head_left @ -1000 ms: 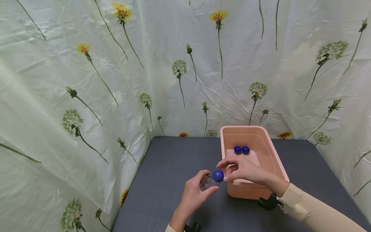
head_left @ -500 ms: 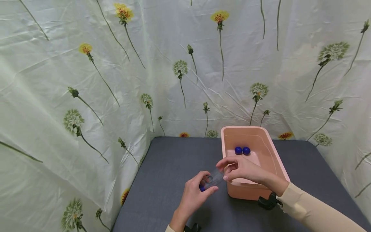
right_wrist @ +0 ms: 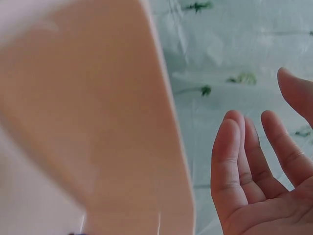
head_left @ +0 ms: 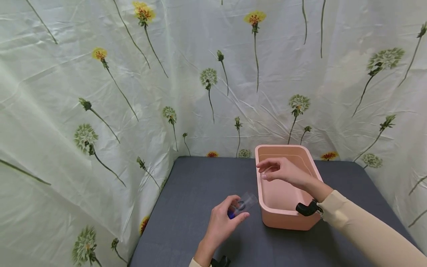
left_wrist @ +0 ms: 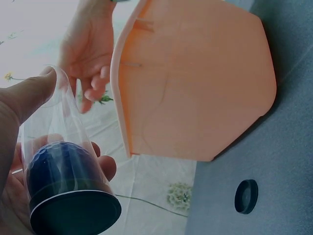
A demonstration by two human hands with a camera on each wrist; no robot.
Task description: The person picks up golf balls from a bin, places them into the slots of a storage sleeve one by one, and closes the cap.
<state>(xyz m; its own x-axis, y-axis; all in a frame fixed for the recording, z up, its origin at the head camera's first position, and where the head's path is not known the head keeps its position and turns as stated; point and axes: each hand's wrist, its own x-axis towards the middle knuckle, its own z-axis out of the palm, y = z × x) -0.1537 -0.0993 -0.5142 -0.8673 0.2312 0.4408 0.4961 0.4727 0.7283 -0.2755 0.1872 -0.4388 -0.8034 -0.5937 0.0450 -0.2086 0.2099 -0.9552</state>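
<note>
My left hand (head_left: 224, 215) grips a clear plastic tube (left_wrist: 66, 115), tilted, with its far end toward the bin. Inside, at the tube's dark-capped end, sits a dimpled dark blue golf ball (left_wrist: 61, 164). In the left wrist view the thumb lies along the tube near its open end, and other fingers wrap behind it. My right hand (head_left: 283, 172) hovers over the pink plastic bin (head_left: 263, 200), holding nothing. The right wrist view shows its fingers (right_wrist: 227, 161) loosely bent and the thumb apart. The two blue balls in the bin are hidden behind this hand in the head view.
A small round black cap (left_wrist: 246, 196) lies on the dark grey table (head_left: 200, 185) near the bin. The bin stands on the table's right side. A white curtain (head_left: 186, 74) with dandelion prints hangs behind and along the left.
The blue ball has slid down the tube from its open end to the left hand's side. My right hand has left the tube and moved up and away, over the bin.
</note>
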